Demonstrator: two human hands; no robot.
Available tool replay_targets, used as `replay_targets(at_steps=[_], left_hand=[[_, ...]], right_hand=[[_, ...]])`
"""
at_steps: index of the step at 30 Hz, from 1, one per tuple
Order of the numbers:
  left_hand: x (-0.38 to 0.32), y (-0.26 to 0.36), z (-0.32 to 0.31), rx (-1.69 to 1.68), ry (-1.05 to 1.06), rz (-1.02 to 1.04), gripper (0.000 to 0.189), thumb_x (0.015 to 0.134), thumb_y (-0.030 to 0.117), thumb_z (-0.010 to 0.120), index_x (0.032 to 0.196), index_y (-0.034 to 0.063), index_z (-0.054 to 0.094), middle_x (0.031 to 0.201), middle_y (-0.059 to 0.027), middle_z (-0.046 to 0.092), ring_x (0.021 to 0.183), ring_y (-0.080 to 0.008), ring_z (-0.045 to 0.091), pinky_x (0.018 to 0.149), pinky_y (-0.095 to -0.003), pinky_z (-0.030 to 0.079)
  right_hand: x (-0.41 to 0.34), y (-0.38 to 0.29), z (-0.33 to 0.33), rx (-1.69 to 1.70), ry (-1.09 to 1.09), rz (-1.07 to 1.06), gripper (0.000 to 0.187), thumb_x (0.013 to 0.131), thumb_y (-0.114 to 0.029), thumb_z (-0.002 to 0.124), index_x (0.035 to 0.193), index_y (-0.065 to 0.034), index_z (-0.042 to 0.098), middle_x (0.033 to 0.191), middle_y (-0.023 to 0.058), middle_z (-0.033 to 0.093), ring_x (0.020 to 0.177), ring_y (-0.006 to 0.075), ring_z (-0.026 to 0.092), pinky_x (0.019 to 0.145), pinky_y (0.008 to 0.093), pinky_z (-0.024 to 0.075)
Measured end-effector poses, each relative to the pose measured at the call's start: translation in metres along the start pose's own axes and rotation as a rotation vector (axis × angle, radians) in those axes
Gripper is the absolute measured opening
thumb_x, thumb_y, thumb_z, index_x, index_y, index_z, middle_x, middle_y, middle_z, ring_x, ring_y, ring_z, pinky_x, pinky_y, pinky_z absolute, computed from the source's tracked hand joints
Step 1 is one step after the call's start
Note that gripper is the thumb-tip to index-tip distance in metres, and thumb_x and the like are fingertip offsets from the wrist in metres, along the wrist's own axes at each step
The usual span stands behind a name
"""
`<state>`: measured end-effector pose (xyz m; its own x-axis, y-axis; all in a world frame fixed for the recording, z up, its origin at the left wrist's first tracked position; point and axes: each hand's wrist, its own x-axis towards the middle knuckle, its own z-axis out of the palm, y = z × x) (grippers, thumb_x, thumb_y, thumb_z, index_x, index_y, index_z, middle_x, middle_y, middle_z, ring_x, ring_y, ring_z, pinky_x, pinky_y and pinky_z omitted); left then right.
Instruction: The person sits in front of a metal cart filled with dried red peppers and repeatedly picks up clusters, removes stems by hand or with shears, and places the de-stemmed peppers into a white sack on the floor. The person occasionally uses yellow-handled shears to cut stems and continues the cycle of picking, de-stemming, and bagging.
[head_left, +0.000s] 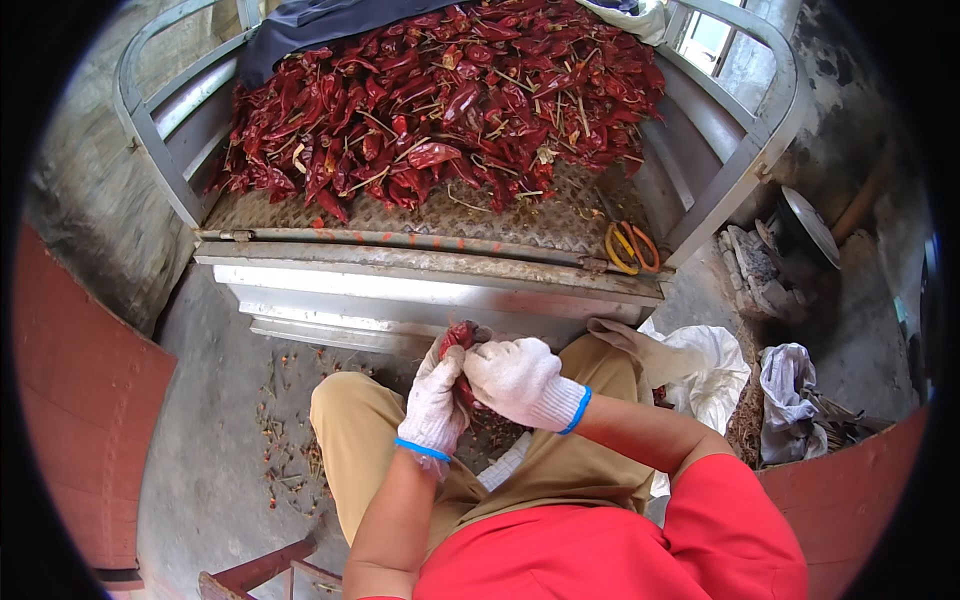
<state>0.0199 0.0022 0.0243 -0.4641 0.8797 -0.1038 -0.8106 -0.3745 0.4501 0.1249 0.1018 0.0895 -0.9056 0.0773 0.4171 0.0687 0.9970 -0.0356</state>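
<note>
My left hand (435, 405), in a white knit glove with a blue cuff, is closed around a dried red chili pepper (456, 337) above my lap. My right hand (517, 379), gloved the same way, meets it at the pepper's side with its fingers curled; what its fingertips grip is hidden. More red shows below the left fingers. Beyond my hands, a large heap of dried red chili peppers (450, 97) lies on the rusty bed of a metal cart (540, 217). Scissors with yellow and orange handles (630, 249) rest at the bed's right front edge.
The cart's lowered tailgate (420, 296) hangs just ahead of my knees. Stems and scraps (289, 457) litter the floor at left. White woven sacks (712, 375) stand at right, near a round metal lid (811, 225). Reddish panels (82, 420) flank both sides.
</note>
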Motion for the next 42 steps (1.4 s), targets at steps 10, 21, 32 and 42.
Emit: replay_targets(at_steps=[10, 21, 32, 42], left_hand=[[-0.007, 0.005, 0.011, 0.026, 0.062, 0.027, 0.039, 0.092, 0.015, 0.070, 0.127, 0.0012, 0.060, 0.102, -0.0062, 0.067, 0.080, -0.0149, 0.063, 0.073, -0.0328, 0.055], [-0.013, 0.013, 0.011, 0.209, -0.100, -0.078, 0.026, 0.093, 0.014, 0.066, 0.116, 0.0040, 0.063, 0.097, -0.0052, 0.070, 0.076, -0.0091, 0.060, 0.067, -0.0250, 0.049], [-0.019, 0.014, 0.009, 0.619, -0.048, 0.048, 0.019, 0.092, 0.022, 0.068, 0.103, 0.0061, 0.069, 0.081, 0.0012, 0.065, 0.067, -0.0061, 0.054, 0.060, -0.0224, 0.043], [-0.022, 0.003, 0.015, 0.776, 0.033, 0.256, 0.009, 0.094, 0.016, 0.067, 0.095, 0.0072, 0.071, 0.076, 0.0061, 0.060, 0.067, -0.0033, 0.049, 0.061, -0.0219, 0.041]], right_hand=[[0.004, 0.008, -0.038, 0.465, 0.067, 0.237, 0.021, 0.085, -0.021, 0.073, 0.099, -0.0049, 0.072, 0.092, 0.0134, 0.071, 0.088, 0.0307, 0.071, 0.075, 0.0400, 0.0559], [0.025, 0.035, -0.026, 0.534, -0.036, 0.114, 0.022, 0.088, -0.023, 0.069, 0.100, -0.0052, 0.073, 0.097, 0.0145, 0.071, 0.092, 0.0340, 0.068, 0.082, 0.0409, 0.0539], [0.013, 0.010, -0.025, 0.769, 0.034, 0.472, 0.019, 0.088, -0.017, 0.072, 0.100, -0.0023, 0.074, 0.089, 0.0117, 0.072, 0.083, 0.0239, 0.070, 0.074, 0.0351, 0.0542], [0.021, -0.004, -0.010, 1.492, 0.022, 1.176, 0.020, 0.093, -0.022, 0.070, 0.096, -0.0026, 0.073, 0.079, 0.0030, 0.068, 0.057, 0.0090, 0.053, 0.048, 0.0259, 0.0389]])
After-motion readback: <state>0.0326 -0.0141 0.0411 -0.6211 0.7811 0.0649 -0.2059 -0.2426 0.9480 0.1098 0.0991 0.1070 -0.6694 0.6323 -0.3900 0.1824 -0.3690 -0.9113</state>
